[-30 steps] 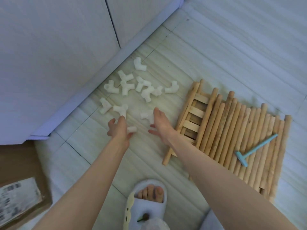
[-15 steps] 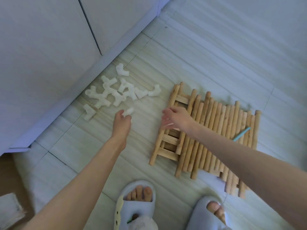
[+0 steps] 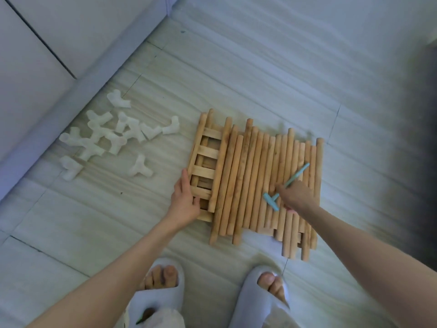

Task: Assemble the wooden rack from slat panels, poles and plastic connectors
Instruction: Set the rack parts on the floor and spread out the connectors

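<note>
We see no container here; everything lies loose on the pale tiled floor (image 3: 236,74). The slat panels (image 3: 203,166) sit under a row of wooden poles (image 3: 250,178) in front of our two slippers (image 3: 257,301). Our left hand (image 3: 185,200) grips the near left edge of the panel stack, thumb along its side rail. Our right hand (image 3: 295,195) rests on the poles with fingers curled at the small teal hammer (image 3: 285,185); whether it actually holds the handle, we cannot tell. The white plastic connectors (image 3: 106,138) are scattered to the left, near a white cabinet (image 3: 47,43).
</note>
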`<state>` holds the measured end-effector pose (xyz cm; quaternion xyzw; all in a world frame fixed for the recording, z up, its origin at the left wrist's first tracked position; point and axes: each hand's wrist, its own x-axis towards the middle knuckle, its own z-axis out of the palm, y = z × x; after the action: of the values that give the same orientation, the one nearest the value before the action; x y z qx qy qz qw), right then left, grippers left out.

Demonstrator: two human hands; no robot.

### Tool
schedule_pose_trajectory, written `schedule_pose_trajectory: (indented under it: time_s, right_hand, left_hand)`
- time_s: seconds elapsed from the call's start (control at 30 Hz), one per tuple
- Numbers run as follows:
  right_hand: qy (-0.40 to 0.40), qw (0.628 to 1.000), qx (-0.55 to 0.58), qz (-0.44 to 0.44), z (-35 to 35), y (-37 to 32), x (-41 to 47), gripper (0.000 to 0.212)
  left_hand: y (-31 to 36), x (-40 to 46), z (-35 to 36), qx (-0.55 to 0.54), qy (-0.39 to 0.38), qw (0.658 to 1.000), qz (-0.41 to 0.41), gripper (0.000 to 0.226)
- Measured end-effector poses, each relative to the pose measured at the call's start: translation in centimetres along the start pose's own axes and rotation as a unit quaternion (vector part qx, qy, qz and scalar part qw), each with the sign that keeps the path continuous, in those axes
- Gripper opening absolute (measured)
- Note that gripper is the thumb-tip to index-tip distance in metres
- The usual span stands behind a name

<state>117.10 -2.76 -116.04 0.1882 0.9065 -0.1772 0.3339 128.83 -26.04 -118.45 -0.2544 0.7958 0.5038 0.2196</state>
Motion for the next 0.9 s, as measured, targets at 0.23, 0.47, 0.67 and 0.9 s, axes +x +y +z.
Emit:
schedule_pose_trajectory:
  time_s: [0.23,0.47,0.67,0.9]
  right_hand:
    - [0.062,0.993,0.077,-0.068,0.6,-1.6,-0.2,0.025]
    - [0.023,0.911,-0.149,-0.384,2.4,-6.9,-4.1,0.025]
    - [-0.025,0.849,-0.156,-0.505,5.5,-10.9,-7.0,0.03]
    - [-0.023,0.868,-0.189,-0.458,8.8,-13.4,-8.4,0.055]
  left_hand:
    - [2.5,1.5,1.2,-0.069,-0.07,0.995,-0.022,0.08]
    - [2.7,1.3,-0.6,0.15,0.19,0.956,0.162,0.077]
    - [-0.4,-0.2,-4.7,0.344,0.116,0.909,0.203,0.021]
    - [-10.4,-4.1,-7.9,0.204,0.233,0.951,-0.004,0.018]
